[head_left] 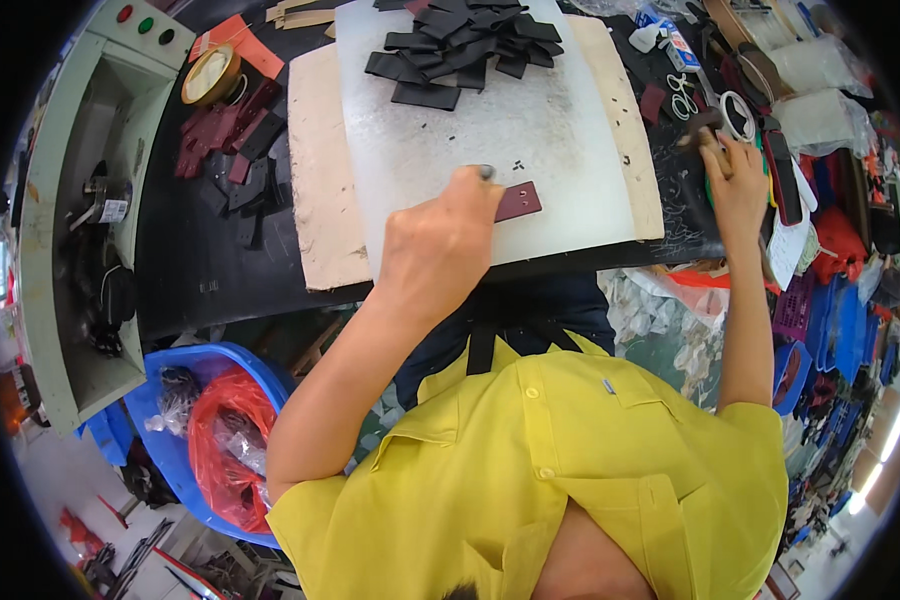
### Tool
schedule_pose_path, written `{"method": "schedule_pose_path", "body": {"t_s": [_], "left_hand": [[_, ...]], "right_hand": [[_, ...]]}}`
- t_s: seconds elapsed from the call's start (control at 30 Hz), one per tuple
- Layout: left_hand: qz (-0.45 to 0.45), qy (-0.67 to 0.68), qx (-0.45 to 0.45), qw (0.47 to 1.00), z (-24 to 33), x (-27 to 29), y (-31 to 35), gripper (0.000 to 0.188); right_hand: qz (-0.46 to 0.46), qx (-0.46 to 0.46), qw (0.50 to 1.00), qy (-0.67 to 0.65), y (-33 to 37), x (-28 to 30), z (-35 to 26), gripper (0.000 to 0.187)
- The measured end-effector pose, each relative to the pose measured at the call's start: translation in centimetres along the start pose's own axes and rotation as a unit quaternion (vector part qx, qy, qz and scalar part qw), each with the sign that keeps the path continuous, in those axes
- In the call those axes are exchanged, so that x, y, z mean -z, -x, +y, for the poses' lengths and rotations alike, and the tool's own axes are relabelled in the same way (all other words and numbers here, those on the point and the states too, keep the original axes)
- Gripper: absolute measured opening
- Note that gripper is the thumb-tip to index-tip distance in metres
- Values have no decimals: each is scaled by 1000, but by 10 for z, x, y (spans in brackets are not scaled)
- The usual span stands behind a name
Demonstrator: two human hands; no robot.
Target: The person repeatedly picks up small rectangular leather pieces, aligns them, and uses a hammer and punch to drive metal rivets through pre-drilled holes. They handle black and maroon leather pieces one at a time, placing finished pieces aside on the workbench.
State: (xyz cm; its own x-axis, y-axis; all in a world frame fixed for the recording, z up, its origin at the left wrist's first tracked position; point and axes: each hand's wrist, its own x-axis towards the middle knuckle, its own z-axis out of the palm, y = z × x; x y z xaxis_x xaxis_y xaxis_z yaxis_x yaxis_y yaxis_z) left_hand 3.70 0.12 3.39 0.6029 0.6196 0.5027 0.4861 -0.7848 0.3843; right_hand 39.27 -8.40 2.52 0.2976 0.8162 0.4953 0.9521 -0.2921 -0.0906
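My left hand (435,235) is closed round a punch whose grey rounded top (487,172) shows above the fist. Beside that fist, a small maroon leather strip (526,201) with holes lies on the white board (570,130). Tiny dark scraps lie just beyond the strip. Out at the right side of the table, my right hand (738,180) has its fingers closed on a dark hammer (705,122); its handle is partly hidden and slightly blurred. A heap of black strips (460,45) covers the far part of the board.
At left are stacks of maroon and black pieces (255,125), a round tub (211,75) and a grey-green machine cabinet (45,200). White-handled scissors (682,98) and a white tape roll (738,117) lie near my right hand. A blue basin (215,355) holding red bags stands below left.
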Motion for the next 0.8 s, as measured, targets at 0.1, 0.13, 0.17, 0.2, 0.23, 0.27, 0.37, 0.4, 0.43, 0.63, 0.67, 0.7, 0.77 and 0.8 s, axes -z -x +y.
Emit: {"method": "schedule_pose_path", "body": {"t_s": [0.1, 0.13, 0.17, 0.2, 0.23, 0.27, 0.37, 0.4, 0.43, 0.63, 0.67, 0.7, 0.77, 0.8], "left_hand": [[-8, 63, 83, 994, -5, -2, 7, 9], [-10, 92, 108, 990, -6, -2, 7, 8], [-9, 120, 132, 984, -6, -1, 7, 7], [-8, 148, 153, 977, -7, -2, 6, 7], [14, 253, 227, 940, -8, 2, 5, 8], [37, 355, 297, 886, -10, 4, 5, 10], [38, 396, 336, 854, -22, 14, 8, 16], [26, 353, 302, 885, -22, 15, 9, 19], [18, 308, 269, 912, -22, 15, 11, 22], [52, 137, 81, 986, -17, -7, 26, 35], [75, 135, 101, 983, -20, -5, 25, 31], [102, 95, 121, 983, -29, 5, 25, 29], [159, 29, 154, 975, -58, 29, 24, 25], [183, -20, 192, 964, -77, 39, 28, 23]], "right_hand": [[15, 122, 976, -181, 3, -18, -63, 20], [-19, 157, 955, -252, 4, -15, -103, 19], [-50, 193, 926, -321, 5, -9, -139, 18], [-72, 188, 922, -331, 9, -12, -161, 17], [-95, 188, 914, -348, 11, -15, -174, 17], [-97, 199, 914, -341, 11, -14, -176, 17], [-92, 242, 918, -301, 12, -13, -179, 17], [-81, 261, 922, -274, 16, -13, -179, 17], [-70, 279, 925, -247, 20, -12, -178, 16], [-149, 3, 902, -406, -15, -4, -149, 11], [-157, 68, 934, -312, -21, -9, -132, 11], [-128, 142, 970, -150, -17, -15, -121, 15], [-81, 158, 978, -108, -17, -13, -113, 23], [-65, 169, 971, -153, -26, -12, -106, 25]]}}
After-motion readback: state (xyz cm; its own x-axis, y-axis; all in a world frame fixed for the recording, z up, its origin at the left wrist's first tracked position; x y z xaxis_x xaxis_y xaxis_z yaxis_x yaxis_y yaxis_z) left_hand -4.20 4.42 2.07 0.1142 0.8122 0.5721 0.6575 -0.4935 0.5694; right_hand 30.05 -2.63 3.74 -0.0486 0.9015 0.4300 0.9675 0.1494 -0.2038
